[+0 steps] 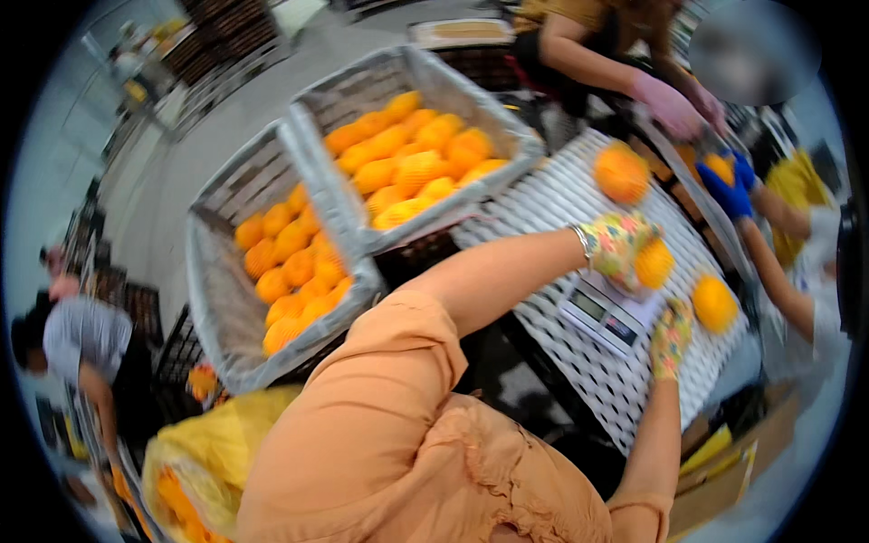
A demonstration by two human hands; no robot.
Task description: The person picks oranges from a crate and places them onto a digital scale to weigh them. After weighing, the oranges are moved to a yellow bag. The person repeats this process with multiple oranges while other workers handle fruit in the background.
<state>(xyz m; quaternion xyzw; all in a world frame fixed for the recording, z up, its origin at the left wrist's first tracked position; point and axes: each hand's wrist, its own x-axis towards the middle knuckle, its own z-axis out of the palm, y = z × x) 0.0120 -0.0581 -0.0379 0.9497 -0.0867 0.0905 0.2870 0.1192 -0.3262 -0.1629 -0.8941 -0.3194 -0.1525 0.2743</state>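
Observation:
My left hand [618, 248], in a floral-patterned glove, grips a round orange fruit [655, 263] over the platform of a small white digital kitchen scale [607, 311]. Whether the fruit rests on the platform is hidden by the hand. My right hand [671, 332], gloved alike, is at the scale's right side; its fingers are blurred. Close to that hand lies a second orange fruit [714, 303]. A larger orange fruit [621, 172] sits farther up on the white perforated tabletop [543, 193].
Two lined crates [292, 142] [204, 285] of orange fruit, some in foam nets, stand left of the tabletop. Beside me is a yellow bag [224, 421]. Across the tabletop, pink-gloved hands [672, 108] and blue-gloved hands [726, 186] work at another lined crate [706, 203]. A cardboard box [736, 468] stands lower right.

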